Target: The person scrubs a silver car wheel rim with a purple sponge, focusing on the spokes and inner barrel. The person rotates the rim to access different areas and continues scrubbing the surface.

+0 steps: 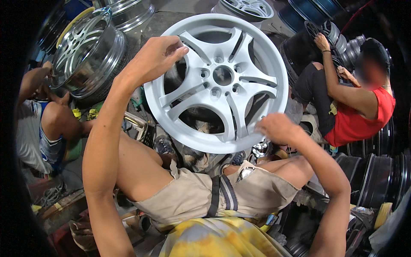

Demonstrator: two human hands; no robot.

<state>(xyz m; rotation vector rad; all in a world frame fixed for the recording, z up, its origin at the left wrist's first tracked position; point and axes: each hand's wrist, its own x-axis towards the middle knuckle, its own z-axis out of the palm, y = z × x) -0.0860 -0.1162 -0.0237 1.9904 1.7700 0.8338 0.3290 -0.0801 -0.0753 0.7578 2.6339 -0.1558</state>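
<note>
A silver-white car wheel rim [205,79] with paired spokes and a round centre hole is in front of me, its face turned up toward me. Over its upper-left edge is my left hand [160,55], closed with the fingers curled under and the thumb laid along them. Whatever it may hold is hidden. At the lower-right edge of the rim is my right hand [278,128], blurred by motion. Its fingertips come close to a spoke end, and I cannot make out whether anything is in them.
A person in a red top [361,113] sits at the right, hands on a dark wheel part. Another person's knee [60,115] shows at the left beside a shiny chrome wheel [81,51]. More rims [246,8] stand behind, and dark rims [370,177] lie at the lower right.
</note>
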